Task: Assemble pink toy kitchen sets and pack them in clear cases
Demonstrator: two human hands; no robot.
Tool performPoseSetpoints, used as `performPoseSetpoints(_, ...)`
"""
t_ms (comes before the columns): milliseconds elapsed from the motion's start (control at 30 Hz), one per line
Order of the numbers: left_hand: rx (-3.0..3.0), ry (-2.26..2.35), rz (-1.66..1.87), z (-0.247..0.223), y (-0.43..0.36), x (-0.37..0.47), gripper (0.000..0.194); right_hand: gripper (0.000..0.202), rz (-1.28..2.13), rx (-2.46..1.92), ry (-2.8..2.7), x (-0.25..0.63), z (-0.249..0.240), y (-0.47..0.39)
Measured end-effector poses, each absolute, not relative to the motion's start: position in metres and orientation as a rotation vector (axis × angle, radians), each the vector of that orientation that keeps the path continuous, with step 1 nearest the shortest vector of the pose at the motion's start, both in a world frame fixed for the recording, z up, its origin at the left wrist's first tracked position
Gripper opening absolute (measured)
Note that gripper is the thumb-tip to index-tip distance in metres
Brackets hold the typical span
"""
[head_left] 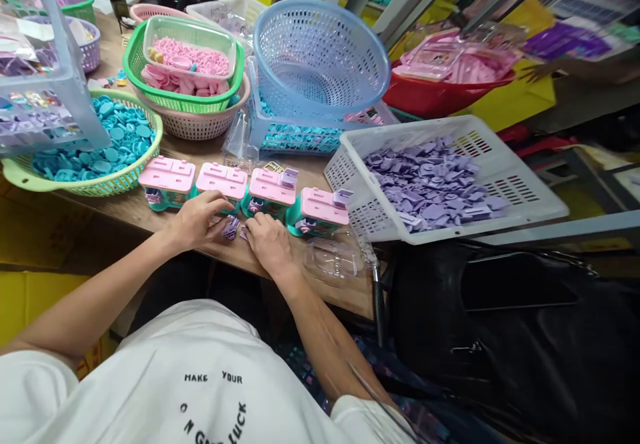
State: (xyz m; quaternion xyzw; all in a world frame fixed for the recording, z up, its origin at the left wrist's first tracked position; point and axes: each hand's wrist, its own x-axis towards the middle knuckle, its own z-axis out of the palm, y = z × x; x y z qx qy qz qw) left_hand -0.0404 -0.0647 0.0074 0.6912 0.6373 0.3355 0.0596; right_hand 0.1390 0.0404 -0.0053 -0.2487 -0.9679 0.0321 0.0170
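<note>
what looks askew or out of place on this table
Mostly one thing: the big blue round basket looks tilted on the blue crate instead of level. The four pink-roofed toys stand upright in a row, with no damage evident.

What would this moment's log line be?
row: four pink-topped toys | left hand: at second toy from left | right hand: beside loose purple pieces | right side: white basket holding purple parts

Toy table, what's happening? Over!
Left hand at second pink-topped toy from left; right hand at third toy. Purple pieces between hands. Clear plastic piece beside right hand.
</note>
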Motion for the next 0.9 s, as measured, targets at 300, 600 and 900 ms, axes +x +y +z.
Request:
performPoseSetpoints(300,2.137,1.855,0.928,0.005,-0.06,0.0,0.027,0.006,0.858,-1.061,-2.623,0.143,-0.01,0.048)
performPoseSetpoints(600,1.65,1.809,1.388,0.044,-0.022,-0.05,0.04,0.02,1.632,-0.883,-1.79,0.079,0.037,0.076)
performPoseSetpoints(900,1.315,1.75,1.13,0.052,0.024,-0.107,0.05,0.014,1.09,-0.955,-2.413,0.045,0.045,0.123)
